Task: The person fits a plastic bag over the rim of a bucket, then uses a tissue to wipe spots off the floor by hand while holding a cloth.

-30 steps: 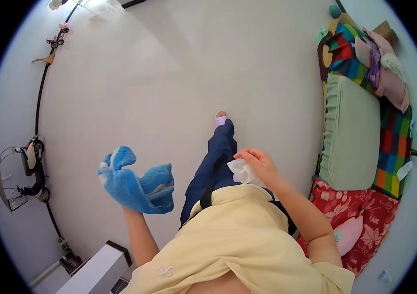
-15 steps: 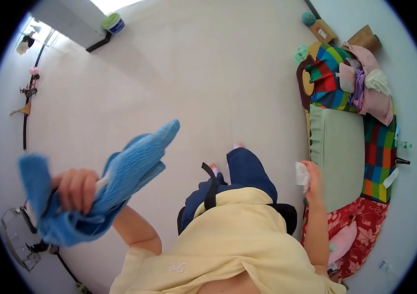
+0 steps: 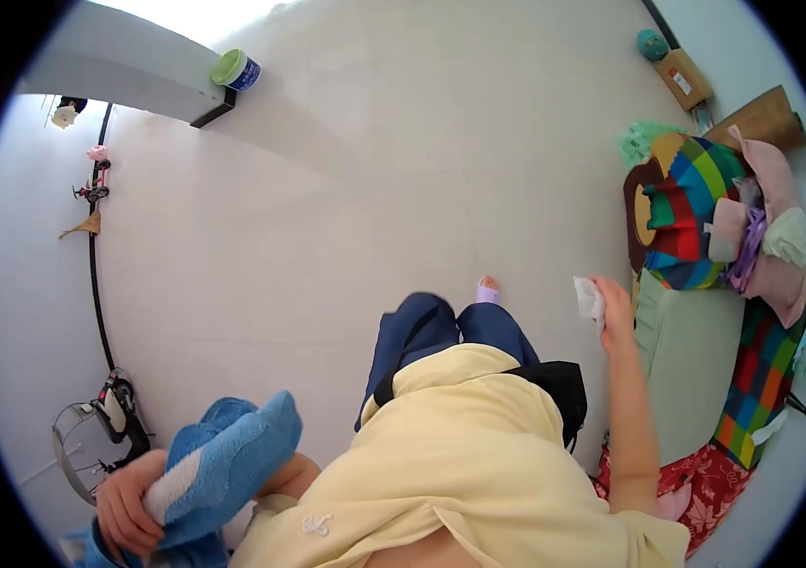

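Note:
At the lower left, my left hand (image 3: 128, 506) is closed around a bunched blue towel (image 3: 232, 459) with a whitish stripe. Part of the towel stands up above the fist, and the rest hangs below toward the frame's bottom edge. On the other side, my right hand (image 3: 614, 312) pinches a crumpled white tissue (image 3: 589, 300) between thumb and fingers, held out over the floor beside the sofa. The underside of the left hand's grip is hidden by the towel.
A sofa with a pale green seat cover (image 3: 691, 360) and checkered cloths (image 3: 701, 204) runs along the right wall. A paint bucket (image 3: 235, 70) stands by the pillar (image 3: 128, 57). A toy tricycle (image 3: 93, 185) and a dark scooter-like object (image 3: 119, 407) line the left wall.
My left hand has dropped lower and nearer my body with the towel. The view has shifted as I walk, with the sofa and bucket now farther right. The right hand still holds the tissue.

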A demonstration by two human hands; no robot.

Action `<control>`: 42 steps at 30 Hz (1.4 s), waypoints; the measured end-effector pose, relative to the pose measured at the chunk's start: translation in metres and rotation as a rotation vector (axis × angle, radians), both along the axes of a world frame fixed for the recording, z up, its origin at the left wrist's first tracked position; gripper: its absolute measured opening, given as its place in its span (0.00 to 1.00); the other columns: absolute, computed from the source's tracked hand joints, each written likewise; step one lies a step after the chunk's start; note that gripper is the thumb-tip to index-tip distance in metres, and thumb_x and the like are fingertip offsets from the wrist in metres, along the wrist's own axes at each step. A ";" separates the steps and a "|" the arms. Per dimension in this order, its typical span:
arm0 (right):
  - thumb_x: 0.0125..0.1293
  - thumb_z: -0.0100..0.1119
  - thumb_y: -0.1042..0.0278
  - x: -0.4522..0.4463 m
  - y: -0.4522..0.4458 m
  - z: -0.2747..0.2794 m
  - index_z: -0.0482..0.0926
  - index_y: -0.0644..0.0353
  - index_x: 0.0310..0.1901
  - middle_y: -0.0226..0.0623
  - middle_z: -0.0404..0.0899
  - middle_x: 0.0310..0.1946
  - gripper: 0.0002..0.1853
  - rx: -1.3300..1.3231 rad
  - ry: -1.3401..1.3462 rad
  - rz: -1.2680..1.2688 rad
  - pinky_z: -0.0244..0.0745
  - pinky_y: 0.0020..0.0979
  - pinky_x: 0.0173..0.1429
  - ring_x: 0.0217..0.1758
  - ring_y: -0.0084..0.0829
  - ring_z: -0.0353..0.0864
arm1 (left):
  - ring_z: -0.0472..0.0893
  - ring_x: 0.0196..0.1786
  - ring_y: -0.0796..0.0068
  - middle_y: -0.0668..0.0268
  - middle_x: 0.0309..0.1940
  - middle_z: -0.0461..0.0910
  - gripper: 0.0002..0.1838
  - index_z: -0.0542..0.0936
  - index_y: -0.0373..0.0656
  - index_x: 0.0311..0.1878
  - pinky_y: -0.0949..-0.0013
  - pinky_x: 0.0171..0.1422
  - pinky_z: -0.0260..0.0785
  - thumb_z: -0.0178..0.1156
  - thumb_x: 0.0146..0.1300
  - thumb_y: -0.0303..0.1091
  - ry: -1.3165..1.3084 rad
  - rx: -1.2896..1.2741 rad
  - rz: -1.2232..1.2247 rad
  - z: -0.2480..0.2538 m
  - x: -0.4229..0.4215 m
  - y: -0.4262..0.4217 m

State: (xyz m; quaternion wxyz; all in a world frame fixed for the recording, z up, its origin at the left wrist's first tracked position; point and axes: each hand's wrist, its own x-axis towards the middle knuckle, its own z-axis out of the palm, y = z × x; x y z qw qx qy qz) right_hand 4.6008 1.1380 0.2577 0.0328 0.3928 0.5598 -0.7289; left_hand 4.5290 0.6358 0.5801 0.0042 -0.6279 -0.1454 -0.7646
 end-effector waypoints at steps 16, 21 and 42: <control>0.65 0.50 0.66 -0.146 -0.187 -0.089 0.77 0.59 0.33 0.27 0.75 0.26 0.09 -0.301 -0.222 -0.281 0.68 0.19 0.37 0.30 0.16 0.73 | 0.71 0.17 0.77 0.63 0.19 0.74 0.06 0.80 0.42 0.38 0.76 0.17 0.56 0.56 0.58 0.28 -0.934 -0.451 -1.253 -0.244 -0.364 0.196; 0.65 0.49 0.67 -0.158 -0.274 -0.108 0.77 0.62 0.34 0.26 0.75 0.27 0.10 -0.528 -0.322 -0.498 0.65 0.18 0.37 0.31 0.14 0.70 | 0.73 0.20 0.73 0.63 0.24 0.76 0.08 0.80 0.43 0.37 0.74 0.22 0.64 0.58 0.60 0.37 -1.106 -0.777 -1.818 -0.348 -0.341 0.209; 0.67 0.46 0.66 -0.127 -0.443 -0.130 0.75 0.62 0.37 0.28 0.76 0.30 0.10 -0.715 0.054 -0.786 0.66 0.20 0.37 0.31 0.17 0.72 | 0.75 0.22 0.70 0.65 0.23 0.77 0.11 0.80 0.45 0.38 0.67 0.28 0.70 0.62 0.56 0.40 -1.459 -0.999 -1.821 -0.388 -0.236 0.036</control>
